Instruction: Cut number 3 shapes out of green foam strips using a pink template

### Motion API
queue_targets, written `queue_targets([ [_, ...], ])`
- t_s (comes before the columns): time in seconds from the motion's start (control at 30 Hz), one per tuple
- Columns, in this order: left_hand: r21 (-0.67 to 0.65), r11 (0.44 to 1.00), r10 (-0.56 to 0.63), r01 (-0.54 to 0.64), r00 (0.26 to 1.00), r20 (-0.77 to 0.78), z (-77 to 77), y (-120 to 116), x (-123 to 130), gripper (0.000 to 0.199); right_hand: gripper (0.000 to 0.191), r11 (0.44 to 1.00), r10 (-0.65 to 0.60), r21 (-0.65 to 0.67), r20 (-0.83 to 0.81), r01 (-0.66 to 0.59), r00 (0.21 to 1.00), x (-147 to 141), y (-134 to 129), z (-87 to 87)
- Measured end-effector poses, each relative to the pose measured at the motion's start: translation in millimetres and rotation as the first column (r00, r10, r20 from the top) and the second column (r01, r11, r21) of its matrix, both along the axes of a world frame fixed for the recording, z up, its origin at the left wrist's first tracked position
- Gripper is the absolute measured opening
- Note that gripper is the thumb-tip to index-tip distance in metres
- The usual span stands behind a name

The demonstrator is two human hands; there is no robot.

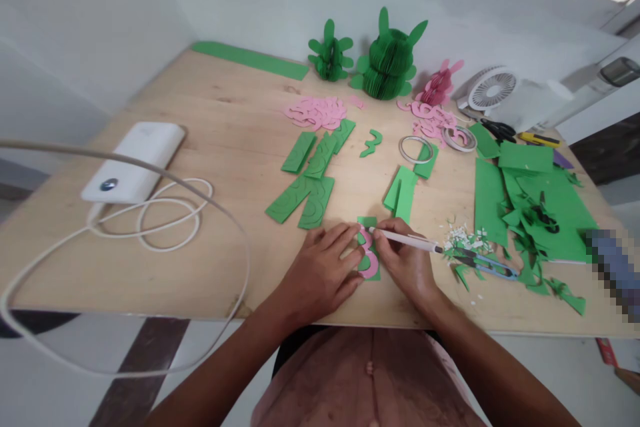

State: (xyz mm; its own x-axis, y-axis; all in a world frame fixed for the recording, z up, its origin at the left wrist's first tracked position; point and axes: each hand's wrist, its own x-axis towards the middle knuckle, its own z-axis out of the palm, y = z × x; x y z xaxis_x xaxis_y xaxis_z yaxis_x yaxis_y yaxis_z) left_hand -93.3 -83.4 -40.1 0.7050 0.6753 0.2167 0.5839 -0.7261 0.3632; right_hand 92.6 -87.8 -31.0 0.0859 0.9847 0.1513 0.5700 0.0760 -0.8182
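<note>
My left hand [327,270] lies with its fingers stretched over a curvy pink paper cutout [369,265], holding it down on a green paper strip [368,221]. In my right hand [405,260] is a white pen [407,239], gripped near its tip, which meets the upper edge of the pink cutout. Above my left hand lie several green strips [319,203] with curved outlines drawn on them. Folded green strips [401,190] rest just beyond my right hand. A small wavy green cutout [371,143] sits farther back.
Blue-handled thread snips [487,263] lie on paper scraps at right, near green sheets [490,200]. Pink cutouts [317,112], tape rolls [416,149] and green honeycomb paper figures [387,63] stand farther back. A white power bank [135,160] with a looping cable is at left; a small fan [493,89] stands back right.
</note>
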Motion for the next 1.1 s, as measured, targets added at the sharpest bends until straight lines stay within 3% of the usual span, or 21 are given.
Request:
queue_targets([
  [1.1, -0.03, 1.0, 0.003, -0.003, 1.0, 0.021, -0.4, -0.6, -0.1, 0.03, 0.015, 1.0, -0.001, 0.023, 0.093, -0.001, 0.996, 0.1, -7.1, 3.6],
])
